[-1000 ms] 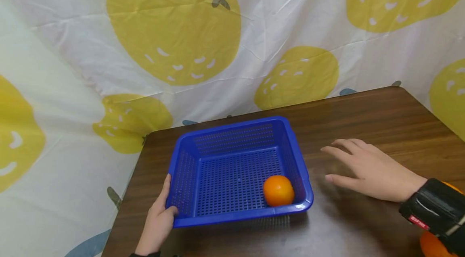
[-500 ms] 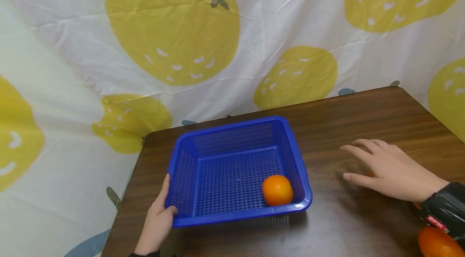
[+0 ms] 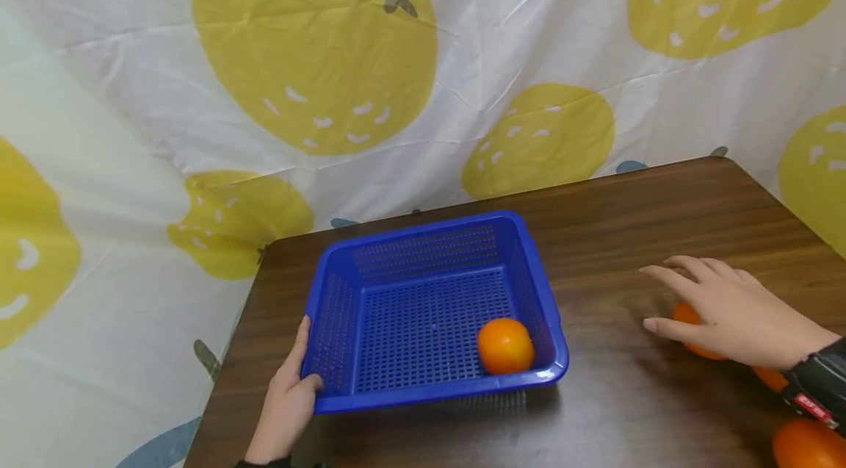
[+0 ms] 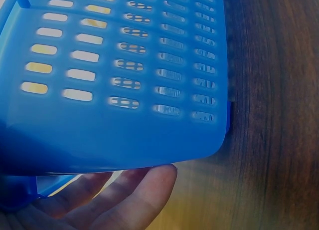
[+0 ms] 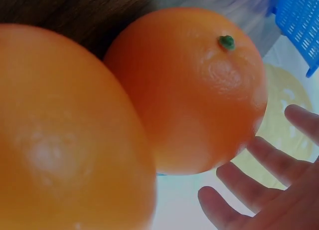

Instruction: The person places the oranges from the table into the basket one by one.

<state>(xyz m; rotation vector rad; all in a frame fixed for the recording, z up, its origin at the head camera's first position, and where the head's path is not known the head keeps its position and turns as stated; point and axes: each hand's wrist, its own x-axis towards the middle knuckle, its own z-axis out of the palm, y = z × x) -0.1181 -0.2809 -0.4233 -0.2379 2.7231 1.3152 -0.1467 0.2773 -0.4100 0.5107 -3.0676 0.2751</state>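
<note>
My left hand [image 3: 286,402] grips the left rim of a blue perforated plastic basket [image 3: 432,396], thumb over the edge and fingers outside; the left wrist view shows its fingers under the rim. Inside the basket, one orange [image 3: 505,346] lies in the near right corner. My right hand [image 3: 734,312] hovers with spread fingers at an orange [image 3: 686,314], which it partly hides. In the right wrist view that hand's fingers are close beside an orange with a green stem [image 5: 194,90]; whether they touch it I cannot tell. A second orange [image 5: 65,140] fills the left there.
More oranges lie at the right: one [image 3: 769,378] is half hidden below my right wrist, another [image 3: 809,444] sits at the lower right edge. The brown wooden table [image 3: 615,402] ends at a white cloth [image 3: 489,27] printed with yellow fruit.
My right hand has moved to the right, away from the basket, and is now over the oranges. My left hand and the basket have stayed in place.
</note>
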